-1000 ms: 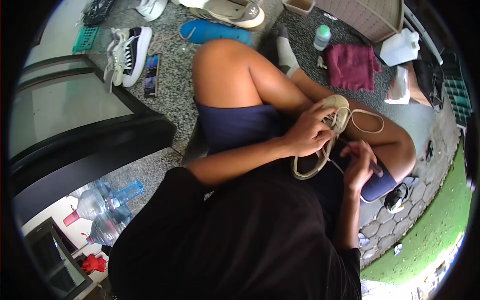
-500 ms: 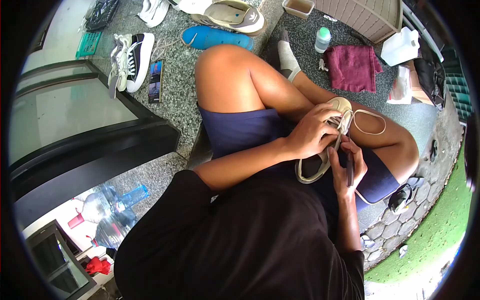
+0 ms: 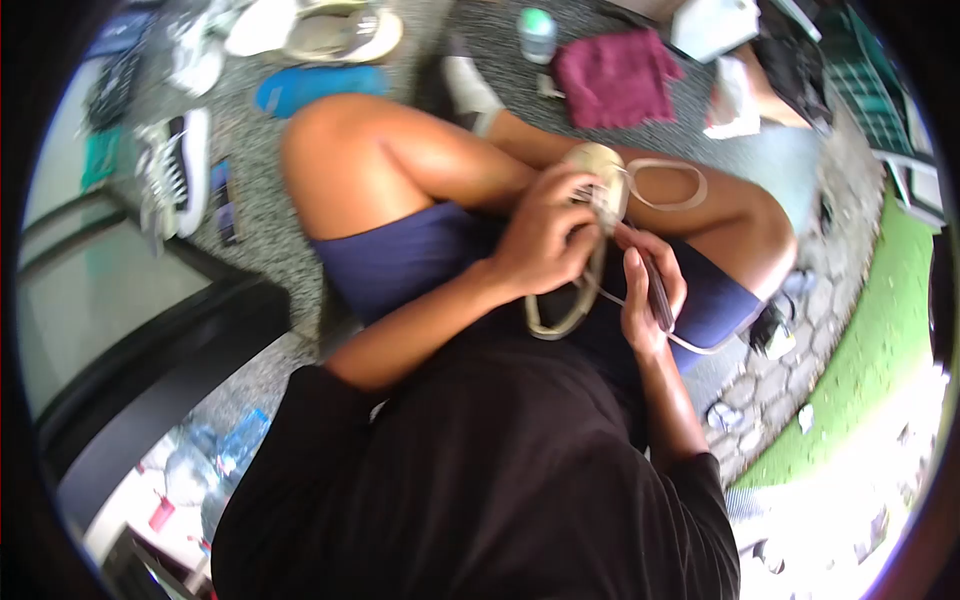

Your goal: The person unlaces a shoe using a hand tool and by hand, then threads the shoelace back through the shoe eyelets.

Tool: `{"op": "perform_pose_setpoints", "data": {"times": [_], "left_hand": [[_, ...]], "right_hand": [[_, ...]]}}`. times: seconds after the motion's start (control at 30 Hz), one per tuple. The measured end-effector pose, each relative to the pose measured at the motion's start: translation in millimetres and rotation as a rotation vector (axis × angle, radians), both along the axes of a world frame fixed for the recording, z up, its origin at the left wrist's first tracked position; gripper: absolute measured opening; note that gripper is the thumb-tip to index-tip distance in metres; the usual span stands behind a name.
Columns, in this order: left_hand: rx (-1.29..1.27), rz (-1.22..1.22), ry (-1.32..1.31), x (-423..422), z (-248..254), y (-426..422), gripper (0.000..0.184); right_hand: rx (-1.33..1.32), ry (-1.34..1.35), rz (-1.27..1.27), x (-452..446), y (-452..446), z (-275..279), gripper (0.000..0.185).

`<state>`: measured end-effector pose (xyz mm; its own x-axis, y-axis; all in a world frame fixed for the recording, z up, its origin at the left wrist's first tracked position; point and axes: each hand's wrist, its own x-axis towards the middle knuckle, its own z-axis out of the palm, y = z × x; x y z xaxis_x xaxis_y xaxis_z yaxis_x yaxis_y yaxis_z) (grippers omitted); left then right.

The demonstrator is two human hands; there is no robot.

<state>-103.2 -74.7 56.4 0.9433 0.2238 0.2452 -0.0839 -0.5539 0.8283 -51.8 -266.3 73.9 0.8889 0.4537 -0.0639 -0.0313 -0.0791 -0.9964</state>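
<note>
1. Clutching the beige shoe point(image 3: 599, 162), left grip point(image 3: 548, 235) bent over the lacing; motion blur swallows the fingertips, so whether a lace is pinched there too, I cannot tell.
2. Right grip point(image 3: 650, 285) closed round a dark-handled tool point(image 3: 659, 298); the tip is lost among fingers and shoe!
3. That shoe sits over the lap and crossed legs, toe pointing away from the body; its midsection is covered by the left grip; a pale lace point(image 3: 704, 188) loops out across the leg.
4. Past the legs, a maroon cloth point(image 3: 615, 78) beside a green-capped bottle point(image 3: 537, 38); a blue sole-shaped item point(image 3: 315, 90) smears out, its edge behind the knee.
</note>
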Motion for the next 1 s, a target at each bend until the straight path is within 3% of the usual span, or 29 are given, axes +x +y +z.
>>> {"op": "perform_pose_setpoints", "data": {"times": [0.07,0.2,0.3,0.4,0.83,1.0], "left_hand": [[-0.012,-0.048,0.088,-5,11,2,0.027],[-0.093,-0.056,0.127,-12,4,1,0.021],[-0.099,-0.109,0.173,-13,8,7,0.018],[-0.137,-0.122,0.219,-14,8,7,0.018],[-0.141,-0.16,0.23,-13,7,8,0.017],[-0.161,-0.162,0.23,-13,8,8,0.015]], "right_hand": [[0.107,0.043,-0.061,6,-6,-1,0.04],[0.129,0.248,-0.15,12,-11,-5,0.059],[0.074,0.282,-0.125,11,-3,7,0.038],[0.094,0.32,-0.121,11,-2,3,0.03],[-0.026,0.225,-0.016,10,-1,0,0.03],[-0.152,0.036,0.038,10,0,6,0.028]]}}
